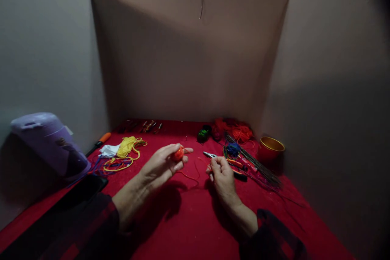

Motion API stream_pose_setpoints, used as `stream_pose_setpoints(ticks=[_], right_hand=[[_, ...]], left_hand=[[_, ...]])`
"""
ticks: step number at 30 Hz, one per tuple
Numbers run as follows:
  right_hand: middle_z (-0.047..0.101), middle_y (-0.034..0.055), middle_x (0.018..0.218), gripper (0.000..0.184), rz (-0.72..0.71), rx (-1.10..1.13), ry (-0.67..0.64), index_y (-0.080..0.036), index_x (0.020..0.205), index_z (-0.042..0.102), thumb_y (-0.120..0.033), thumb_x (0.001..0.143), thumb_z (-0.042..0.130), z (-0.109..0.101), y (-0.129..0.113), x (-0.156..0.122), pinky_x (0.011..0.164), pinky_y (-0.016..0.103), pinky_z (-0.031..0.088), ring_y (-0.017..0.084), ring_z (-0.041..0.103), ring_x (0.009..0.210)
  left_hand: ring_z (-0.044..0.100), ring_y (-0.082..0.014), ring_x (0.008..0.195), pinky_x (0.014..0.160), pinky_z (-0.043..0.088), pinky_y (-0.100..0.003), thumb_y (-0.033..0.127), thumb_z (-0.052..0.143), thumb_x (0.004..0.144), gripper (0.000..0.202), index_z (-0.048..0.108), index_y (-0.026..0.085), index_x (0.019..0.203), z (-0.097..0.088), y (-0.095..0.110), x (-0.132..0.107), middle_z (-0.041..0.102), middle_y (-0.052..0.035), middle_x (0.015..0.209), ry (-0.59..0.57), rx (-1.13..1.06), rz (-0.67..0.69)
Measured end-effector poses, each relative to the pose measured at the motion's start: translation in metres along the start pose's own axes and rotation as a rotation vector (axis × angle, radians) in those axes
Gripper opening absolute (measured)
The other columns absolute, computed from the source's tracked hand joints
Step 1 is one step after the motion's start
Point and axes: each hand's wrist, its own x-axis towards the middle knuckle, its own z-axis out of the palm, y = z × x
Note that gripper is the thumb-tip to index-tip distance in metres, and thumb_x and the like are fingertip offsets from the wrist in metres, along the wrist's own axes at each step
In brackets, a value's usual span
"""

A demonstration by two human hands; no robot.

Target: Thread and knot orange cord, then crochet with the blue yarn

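Note:
My left hand (164, 162) is closed around a small red-orange ball (177, 154), which looks like wound thread. From beneath it a loose red thread (190, 178) curves over the red cloth. My right hand (222, 176) is closed in a pinch, and a short orange-red strand shows at its fingertips, beside the thread's curve. Pliers (210, 154) with orange-and-black handles lie on the cloth just beyond and partly behind the right hand. The fingers hide part of the ball and most of the strand.
Left: a lilac container (48, 142), an orange-handled tool (103, 139), yellow yarn (128, 147) and a dark flat object (82, 189). Right: green thread (203, 135), blue thread (233, 149), red yarn (242, 132), thin sticks (258, 166) and a bowl (270, 150). Panels enclose three sides.

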Motion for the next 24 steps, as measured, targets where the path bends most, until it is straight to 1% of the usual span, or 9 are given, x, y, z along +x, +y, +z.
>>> stream_pose_setpoints(ticks=[2,5,9,10,12,15,18,22,24], right_hand=[[0.050,-0.0054,0.056,0.022,-0.022,-0.029,-0.015,-0.020,0.076,0.046,-0.040,0.083,0.051,0.001,0.001,0.000,0.038,0.018,0.028,0.008,0.041,0.041],[0.049,-0.0051,0.056,0.017,-0.052,-0.070,-0.010,-0.020,0.076,0.047,-0.034,0.085,0.047,0.002,0.004,0.002,0.042,0.019,0.032,0.009,0.044,0.046],[0.050,-0.0039,0.058,0.014,-0.079,-0.117,-0.018,-0.020,0.074,0.048,-0.027,0.085,0.045,0.004,0.004,-0.001,0.046,0.020,0.037,0.011,0.048,0.051],[0.051,-0.0035,0.059,0.013,-0.085,-0.139,-0.039,-0.019,0.074,0.049,-0.025,0.085,0.045,0.005,0.003,-0.003,0.046,0.020,0.037,0.011,0.048,0.050],[0.052,-0.0033,0.060,0.012,-0.109,-0.209,-0.121,-0.019,0.077,0.049,-0.022,0.086,0.042,0.006,-0.001,-0.009,0.046,0.020,0.037,0.011,0.050,0.050],[0.052,-0.0037,0.058,0.011,-0.212,-0.338,-0.293,-0.019,0.080,0.051,-0.015,0.086,0.042,0.006,-0.005,-0.018,0.048,0.020,0.036,0.011,0.050,0.051],[0.052,-0.0030,0.059,0.012,-0.329,-0.458,-0.400,-0.018,0.080,0.053,-0.010,0.083,0.045,0.004,-0.006,-0.021,0.051,0.021,0.034,0.010,0.048,0.052],[0.054,-0.0018,0.064,0.015,-0.370,-0.507,-0.431,-0.018,0.079,0.054,-0.005,0.080,0.045,0.003,-0.002,-0.019,0.051,0.020,0.032,0.009,0.045,0.053],[0.054,-0.0013,0.065,0.017,-0.388,-0.521,-0.431,-0.018,0.080,0.053,-0.003,0.079,0.044,0.003,0.000,-0.017,0.051,0.020,0.032,0.009,0.041,0.053]], left_hand=[[0.055,-0.0123,0.065,0.049,0.038,-0.020,0.022,0.052,0.082,0.011,0.055,0.014,0.076,-0.003,0.023,0.006,0.061,-0.0073,0.074,0.086,-0.006,-0.022],[0.053,-0.0107,0.065,0.058,0.043,-0.022,0.022,0.043,0.089,0.019,0.054,0.014,0.076,-0.002,0.067,0.015,0.061,-0.0045,0.077,0.171,0.034,0.130],[0.052,-0.0078,0.068,0.069,0.044,-0.022,0.023,0.043,0.092,0.021,0.051,0.009,0.078,0.014,0.122,0.031,0.057,-0.0001,0.072,0.075,0.053,0.416],[0.052,-0.0072,0.067,0.067,0.043,-0.021,0.023,0.041,0.093,0.022,0.050,0.009,0.078,0.021,0.130,0.037,0.056,0.0006,0.070,0.054,0.087,0.480],[0.052,-0.0069,0.061,0.061,0.041,-0.019,0.024,0.037,0.095,0.026,0.049,0.011,0.075,0.038,0.138,0.053,0.056,0.0000,0.068,0.020,0.142,0.507],[0.051,-0.0088,0.053,0.053,0.040,-0.021,0.024,0.042,0.092,0.028,0.053,0.011,0.070,0.068,0.121,0.087,0.058,-0.0047,0.065,-0.033,0.253,0.376],[0.050,-0.0083,0.049,0.053,0.041,-0.022,0.024,0.038,0.092,0.033,0.051,0.013,0.064,0.097,0.078,0.127,0.054,-0.0030,0.057,-0.094,0.543,0.207],[0.054,-0.0109,0.054,0.057,0.044,-0.024,0.025,0.042,0.091,0.030,0.053,0.012,0.066,0.129,0.016,0.174,0.058,-0.0059,0.061,-0.116,0.730,0.164],[0.059,-0.0142,0.061,0.060,0.045,-0.026,0.030,0.041,0.091,0.030,0.056,0.011,0.072,0.136,-0.004,0.192,0.062,-0.0092,0.067,-0.092,0.857,0.170]])
